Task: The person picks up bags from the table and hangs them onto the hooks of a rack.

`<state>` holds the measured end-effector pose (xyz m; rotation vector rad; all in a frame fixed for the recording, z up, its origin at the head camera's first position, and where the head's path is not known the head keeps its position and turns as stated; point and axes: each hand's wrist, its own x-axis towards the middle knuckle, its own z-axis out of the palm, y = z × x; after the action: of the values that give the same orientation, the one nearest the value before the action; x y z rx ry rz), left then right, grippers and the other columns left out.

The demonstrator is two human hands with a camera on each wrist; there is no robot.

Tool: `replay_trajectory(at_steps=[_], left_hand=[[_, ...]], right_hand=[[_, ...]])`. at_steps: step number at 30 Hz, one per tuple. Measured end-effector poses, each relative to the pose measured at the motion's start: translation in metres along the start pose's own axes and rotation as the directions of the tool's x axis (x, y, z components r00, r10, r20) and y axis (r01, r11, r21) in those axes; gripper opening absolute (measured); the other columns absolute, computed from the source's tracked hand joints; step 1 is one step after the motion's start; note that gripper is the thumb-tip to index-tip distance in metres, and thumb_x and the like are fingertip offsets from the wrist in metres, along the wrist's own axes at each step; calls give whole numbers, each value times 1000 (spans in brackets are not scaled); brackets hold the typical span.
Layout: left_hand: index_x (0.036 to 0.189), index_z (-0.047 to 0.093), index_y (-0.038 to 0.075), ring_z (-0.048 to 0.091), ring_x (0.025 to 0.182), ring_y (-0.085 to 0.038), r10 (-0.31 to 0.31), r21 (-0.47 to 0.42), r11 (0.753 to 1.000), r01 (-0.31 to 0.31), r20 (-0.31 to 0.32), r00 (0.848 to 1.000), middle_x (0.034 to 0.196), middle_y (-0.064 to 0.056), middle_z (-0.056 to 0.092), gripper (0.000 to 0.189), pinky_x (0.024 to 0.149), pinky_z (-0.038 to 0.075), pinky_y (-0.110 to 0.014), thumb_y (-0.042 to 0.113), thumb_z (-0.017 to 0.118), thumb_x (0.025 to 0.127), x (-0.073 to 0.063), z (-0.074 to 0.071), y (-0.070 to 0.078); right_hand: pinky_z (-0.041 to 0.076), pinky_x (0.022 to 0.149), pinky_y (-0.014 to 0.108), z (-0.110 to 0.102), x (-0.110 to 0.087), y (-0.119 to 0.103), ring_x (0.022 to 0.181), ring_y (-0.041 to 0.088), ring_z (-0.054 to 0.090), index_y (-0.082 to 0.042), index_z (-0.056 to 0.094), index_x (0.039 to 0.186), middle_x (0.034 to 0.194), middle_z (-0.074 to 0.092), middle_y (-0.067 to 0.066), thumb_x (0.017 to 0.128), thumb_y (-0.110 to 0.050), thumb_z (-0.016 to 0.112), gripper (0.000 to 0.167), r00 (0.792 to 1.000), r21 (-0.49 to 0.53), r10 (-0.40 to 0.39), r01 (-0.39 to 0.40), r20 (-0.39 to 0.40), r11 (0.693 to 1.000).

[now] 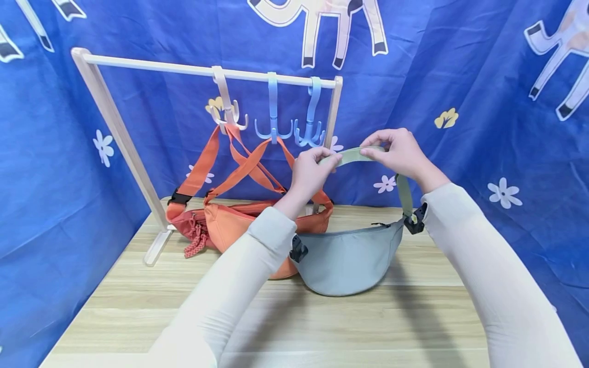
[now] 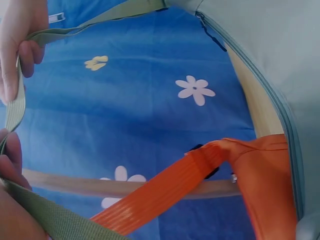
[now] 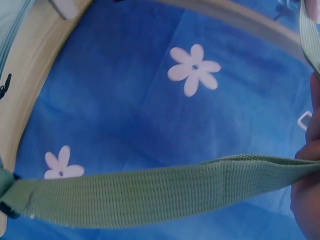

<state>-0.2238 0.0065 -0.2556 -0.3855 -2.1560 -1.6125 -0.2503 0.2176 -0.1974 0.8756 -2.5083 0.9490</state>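
Observation:
A grey waist bag (image 1: pixel 352 260) hangs by its pale green strap (image 1: pixel 353 156), low over the table in the head view. My left hand (image 1: pixel 313 168) pinches the strap near its top, and my right hand (image 1: pixel 391 148) pinches it a little farther right. Between the two hands runs a short arched stretch of strap. In the right wrist view the green webbing (image 3: pixel 125 197) leads from the right fingers to a dark buckle. Just left of my left hand, a blue hook (image 1: pixel 310 135) hangs from the rack's rail.
A wooden rack (image 1: pixel 170 69) stands on the table (image 1: pixel 184 312). An orange waist bag (image 1: pixel 230 225) hangs by its strap from the middle blue hook (image 1: pixel 273 110). Behind it a red waist bag (image 1: pixel 186 222) hangs from a white hook (image 1: pixel 225 102). A patterned blue cloth (image 1: pixel 460 153) backs everything.

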Motion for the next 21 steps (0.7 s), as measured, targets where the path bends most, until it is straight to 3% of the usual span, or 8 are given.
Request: replay_trajectory(at_steps=[3, 8, 15, 21], left_hand=[[89, 72, 9, 60, 67, -15, 7, -24, 1000, -8, -41, 999, 71, -2, 67, 20, 53, 40, -25, 29, 69, 88, 3, -5, 3], [88, 73, 9, 60, 67, -18, 37, -30, 999, -41, -123, 992, 72, -2, 67, 19, 52, 42, -26, 27, 69, 88, 7, -12, 6], [90, 72, 6, 60, 65, -15, 97, -27, 994, -105, -213, 972, 73, -4, 67, 19, 55, 45, -24, 25, 68, 90, 12, -20, 9], [91, 71, 6, 57, 63, -17, 109, -19, 993, -120, -287, 952, 74, -5, 68, 20, 51, 39, -22, 26, 68, 89, 15, -25, 10]], right_hand=[[29, 45, 28, 4, 5, -7, 47, 18, 37, -13, 75, 93, 75, 67, 1, 86, -26, 72, 16, 998, 3, -21, 21, -51, 1000], [30, 45, 25, 11, 14, -18, 52, 17, 45, -10, 75, 93, 79, 69, 3, 86, -23, 73, 15, 992, 16, -31, 33, -125, 999], [34, 47, 23, 23, 25, -30, 55, 15, 47, -10, 75, 93, 83, 70, 4, 85, -23, 74, 16, 974, 21, -36, 42, -225, 999], [32, 47, 24, 34, 33, -37, 51, 15, 43, -10, 75, 94, 80, 69, 3, 86, -26, 73, 18, 952, 41, -32, 47, -305, 998]])
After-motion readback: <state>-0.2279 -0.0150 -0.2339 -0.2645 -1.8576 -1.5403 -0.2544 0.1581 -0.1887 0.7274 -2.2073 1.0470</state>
